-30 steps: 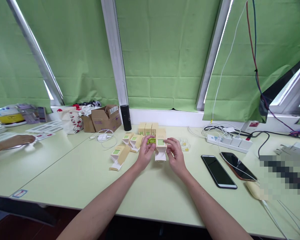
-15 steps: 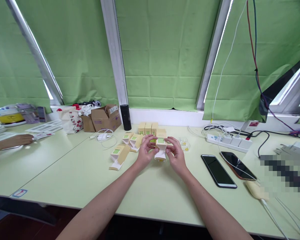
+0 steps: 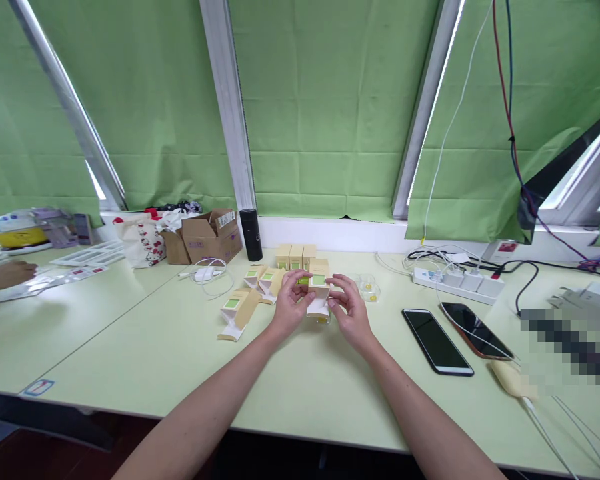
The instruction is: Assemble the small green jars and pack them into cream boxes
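Between my hands is a small tan cardboard box (image 3: 319,283) with a green square on it and its white inner flap hanging toward me. My left hand (image 3: 291,301) grips its left side, thumb near the flap. From the right, my right hand (image 3: 349,304) holds the same box with curled fingers. Under the flap shows a bit of a clear plastic piece with yellow in it. Left of my hands lie similar boxes with flaps out, the nearest one (image 3: 239,311) slanted. Behind stand several closed boxes (image 3: 296,255). Clear round plastic pieces (image 3: 368,288) with yellow centres lie to the right.
Two phones (image 3: 437,341) lie at right, near a white power strip (image 3: 457,283) and cables. A black bottle (image 3: 251,235), an open brown carton (image 3: 211,237) and a white charger (image 3: 206,273) stand or lie back left. Another person's hand (image 3: 15,275) is at far left.
My hands and the box have shifted very slightly left. At far left, the other person's hand has moved left, and a clear strip with red-and-white cards now lies on the table there.
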Tool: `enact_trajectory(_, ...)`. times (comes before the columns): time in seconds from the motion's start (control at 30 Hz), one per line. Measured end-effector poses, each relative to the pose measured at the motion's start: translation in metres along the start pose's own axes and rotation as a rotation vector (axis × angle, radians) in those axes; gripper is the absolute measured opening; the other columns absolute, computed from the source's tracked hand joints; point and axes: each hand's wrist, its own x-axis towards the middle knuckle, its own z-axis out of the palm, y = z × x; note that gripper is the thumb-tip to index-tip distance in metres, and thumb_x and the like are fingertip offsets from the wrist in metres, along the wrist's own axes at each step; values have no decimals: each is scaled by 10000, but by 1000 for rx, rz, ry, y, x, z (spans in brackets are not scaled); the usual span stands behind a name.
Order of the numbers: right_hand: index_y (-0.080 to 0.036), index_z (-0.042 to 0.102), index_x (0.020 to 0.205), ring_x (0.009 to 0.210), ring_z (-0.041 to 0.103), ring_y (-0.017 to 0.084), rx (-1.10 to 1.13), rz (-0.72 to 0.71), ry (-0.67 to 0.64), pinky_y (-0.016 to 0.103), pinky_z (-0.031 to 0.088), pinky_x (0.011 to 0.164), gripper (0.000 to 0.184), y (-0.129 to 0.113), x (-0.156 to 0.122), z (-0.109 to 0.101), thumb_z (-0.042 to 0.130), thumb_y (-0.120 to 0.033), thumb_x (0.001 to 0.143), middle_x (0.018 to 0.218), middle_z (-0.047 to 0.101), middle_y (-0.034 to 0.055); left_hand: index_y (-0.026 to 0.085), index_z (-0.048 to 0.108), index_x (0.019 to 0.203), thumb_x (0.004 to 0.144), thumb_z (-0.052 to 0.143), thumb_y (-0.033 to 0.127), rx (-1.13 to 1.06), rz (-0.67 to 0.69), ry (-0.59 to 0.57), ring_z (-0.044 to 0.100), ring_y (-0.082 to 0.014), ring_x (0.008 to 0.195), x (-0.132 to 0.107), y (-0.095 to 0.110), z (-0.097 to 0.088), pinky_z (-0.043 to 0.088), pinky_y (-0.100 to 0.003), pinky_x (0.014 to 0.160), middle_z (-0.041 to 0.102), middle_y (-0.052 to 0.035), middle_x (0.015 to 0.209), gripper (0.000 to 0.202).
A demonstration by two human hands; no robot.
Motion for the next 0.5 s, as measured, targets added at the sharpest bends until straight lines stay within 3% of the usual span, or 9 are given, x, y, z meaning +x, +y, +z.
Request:
enact_trajectory(0.3,-320,684,1248,995,728,199,35,28,18,386,609,890,320,-1,2,0,679,-353,930,1450,481,90,237,667,1196,870,790,328,52,16,-16,661,-140,940,-2,-1,1,592,-306,879,482,-85,1332,360)
enact_trajectory(0.5,-309,693,1226,937,721,179,66,30,53,350,611,823,320,-2,4,1,705,-377,914,1407,512,87,262,658,1253,881,787,379,82,6,-48,644,-127,880,-5,3,3,597,-350,892,462,-92,1365,411)
